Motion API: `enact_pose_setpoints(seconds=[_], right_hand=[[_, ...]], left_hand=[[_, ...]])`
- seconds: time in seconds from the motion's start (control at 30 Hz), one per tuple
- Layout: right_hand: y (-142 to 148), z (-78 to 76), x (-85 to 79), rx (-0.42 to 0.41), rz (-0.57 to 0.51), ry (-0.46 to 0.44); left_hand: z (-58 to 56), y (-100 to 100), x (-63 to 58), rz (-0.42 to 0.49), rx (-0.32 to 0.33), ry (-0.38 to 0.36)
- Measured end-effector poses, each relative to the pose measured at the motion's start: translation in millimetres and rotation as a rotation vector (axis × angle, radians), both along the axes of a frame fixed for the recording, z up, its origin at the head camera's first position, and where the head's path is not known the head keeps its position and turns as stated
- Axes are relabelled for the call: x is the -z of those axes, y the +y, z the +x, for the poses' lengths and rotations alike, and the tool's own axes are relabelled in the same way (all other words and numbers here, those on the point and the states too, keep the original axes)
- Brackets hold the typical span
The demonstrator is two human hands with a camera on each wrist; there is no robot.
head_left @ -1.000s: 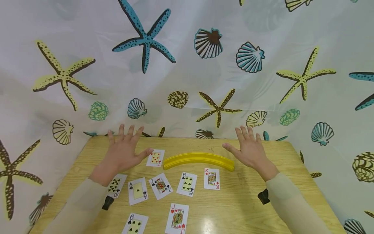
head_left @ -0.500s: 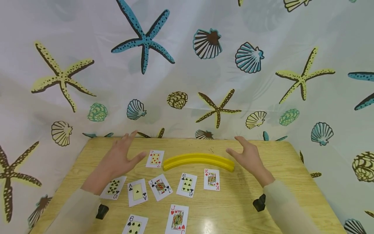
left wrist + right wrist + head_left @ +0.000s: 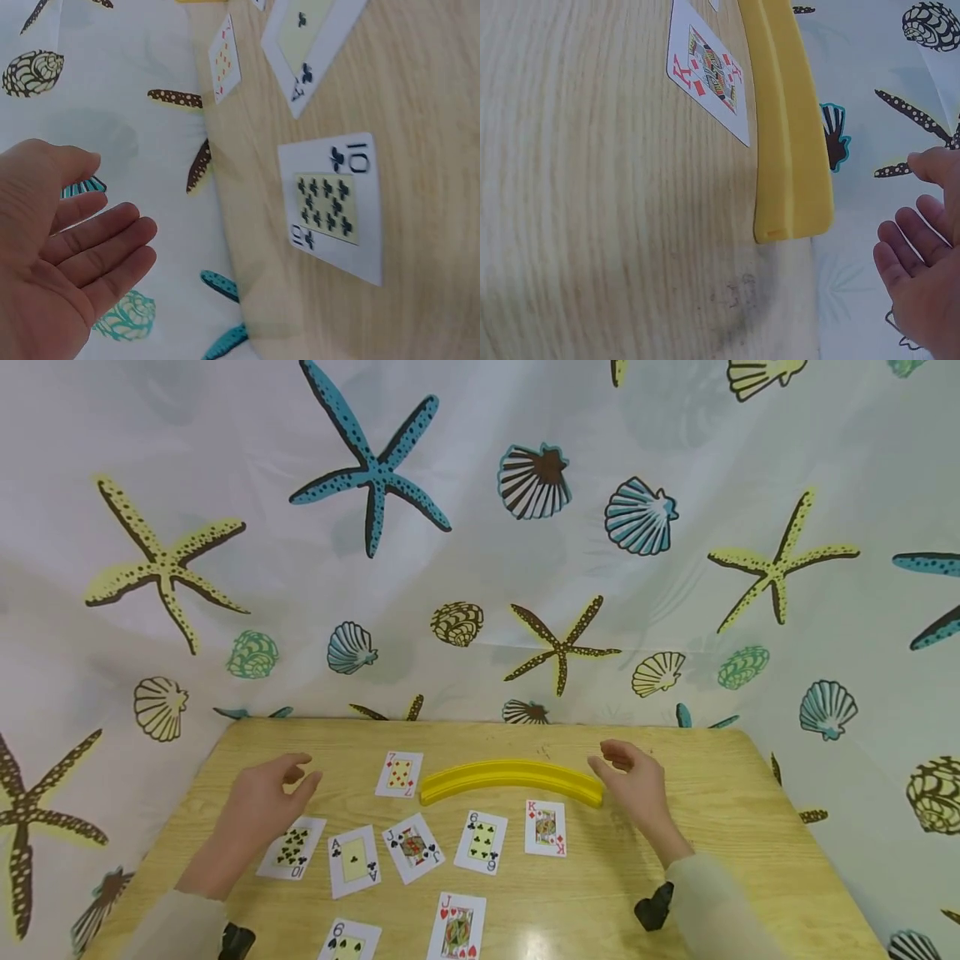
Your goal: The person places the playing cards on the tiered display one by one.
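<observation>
My left hand [image 3: 258,802] hovers above the table's left side with its fingers loosely bent and nothing in them. The ten of clubs [image 3: 292,852] lies below it, seen also in the left wrist view as a card [image 3: 330,202] apart from the hand. A curved yellow card holder [image 3: 510,772] rests toward the back with no cards in its groove. Near its right end is my right hand [image 3: 636,785], fingers relaxed and holding nothing. In the right wrist view a gap shows between that hand [image 3: 922,262] and the card holder [image 3: 791,150].
Face up on the wooden table [image 3: 585,893] lie the seven of diamonds [image 3: 399,774], ace of clubs [image 3: 355,860], a black jack [image 3: 413,848], six of clubs [image 3: 481,842], king of diamonds [image 3: 545,827], jack of hearts [image 3: 457,927] and a black six [image 3: 349,941]. A patterned curtain [image 3: 465,560] borders the table.
Both hands have come down and back toward the body. Their spread fingers have relaxed into a loose curl. The left hand has also shifted left, away from the seven of diamonds. The cards stay put.
</observation>
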State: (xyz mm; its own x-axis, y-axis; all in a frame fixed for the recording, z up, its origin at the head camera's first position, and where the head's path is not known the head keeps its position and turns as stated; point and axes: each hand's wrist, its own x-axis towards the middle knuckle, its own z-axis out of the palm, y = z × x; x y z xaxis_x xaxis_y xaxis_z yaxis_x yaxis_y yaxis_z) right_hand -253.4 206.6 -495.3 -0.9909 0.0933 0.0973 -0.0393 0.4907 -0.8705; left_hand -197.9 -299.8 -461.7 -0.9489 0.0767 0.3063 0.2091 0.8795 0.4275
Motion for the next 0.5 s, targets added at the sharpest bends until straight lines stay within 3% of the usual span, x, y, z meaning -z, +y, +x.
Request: enact_pose_setpoints(seconds=[0.17,0.5], right_hand=[[3.8,1.4,17.8,0.042,-0.062,-0.032],[8.5,3.3,43.4,0.047,-0.054,-0.069]], left_hand=[[6.8,-18.7,12.2,-0.013,-0.02,-0.077],[16.0,-44.1,30.4,-0.012,-0.036,-0.257]])
